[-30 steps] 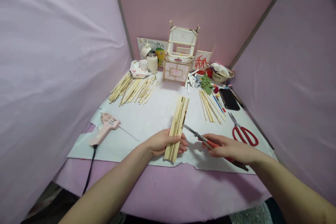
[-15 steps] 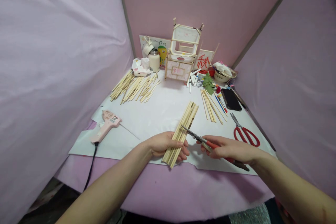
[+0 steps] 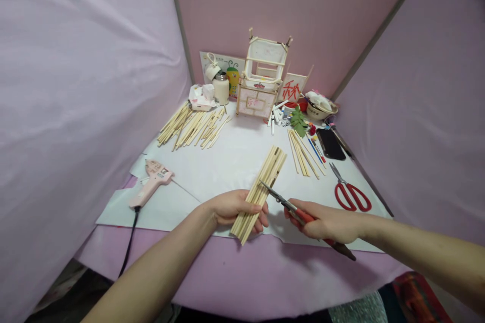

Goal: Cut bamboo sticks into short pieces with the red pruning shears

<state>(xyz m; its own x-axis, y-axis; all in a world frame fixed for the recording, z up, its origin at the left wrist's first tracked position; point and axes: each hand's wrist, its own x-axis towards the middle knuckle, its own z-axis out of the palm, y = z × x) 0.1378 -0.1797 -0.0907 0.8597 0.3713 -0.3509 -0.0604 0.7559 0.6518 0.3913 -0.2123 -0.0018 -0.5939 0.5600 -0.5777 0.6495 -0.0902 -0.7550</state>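
Note:
My left hand (image 3: 242, 210) is closed around the lower part of a flat bundle of wooden sticks (image 3: 269, 166), thumb on top and fingers underneath. The sticks lie side by side and slant up to the right, with dark marks on a few. In my right hand (image 3: 322, 219) is a pair of red-handled shears (image 3: 278, 197) with narrow metal blades. Their tip lies over the middle of the bundle; whether it touches the sticks I cannot tell. Part of the handle is hidden by my fingers.
A pink glue gun (image 3: 153, 181) lies at left, its cord over the edge. Loose sticks (image 3: 193, 128) lie behind it, more sticks (image 3: 303, 154) at right. Red-handled scissors (image 3: 350, 192) and a phone (image 3: 331, 144) lie farther right. A stick-built model (image 3: 257, 98) stands at the back.
The shears and my right hand have tilted slightly, the handle end dropping lower. The bundle stays in my left hand, almost unmoved. The whole view has shifted a little.

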